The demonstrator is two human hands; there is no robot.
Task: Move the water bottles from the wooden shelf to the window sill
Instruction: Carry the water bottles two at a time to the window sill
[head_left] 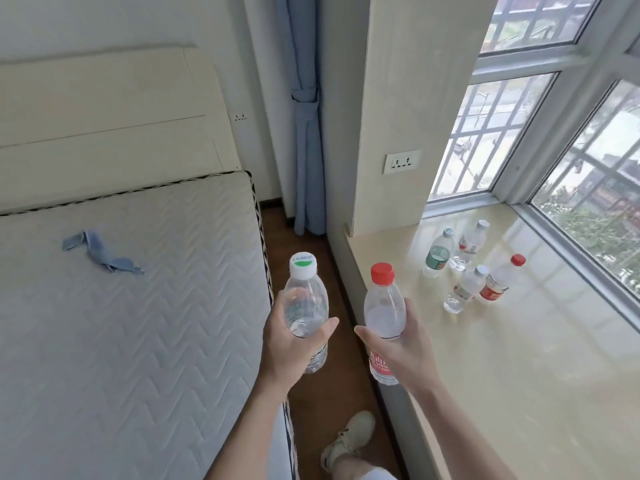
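Observation:
My left hand (287,344) grips a clear water bottle with a white and green cap (304,306), held upright over the floor strip beside the bed. My right hand (401,348) grips a clear bottle with a red cap and red label (383,306), upright at the near edge of the beige window sill (519,358). Several water bottles stand on the sill near the window: one with a green label (438,252), a clear one behind it (469,245), a white-capped one (464,289) and a red-capped one (500,278). The wooden shelf is out of view.
A bare quilted mattress (121,323) with a blue cloth strip (100,252) fills the left. A tied blue curtain (306,133) hangs in the corner. A wall socket (401,161) sits above the sill. My shoe (349,441) stands on the narrow dark wooden floor (322,400).

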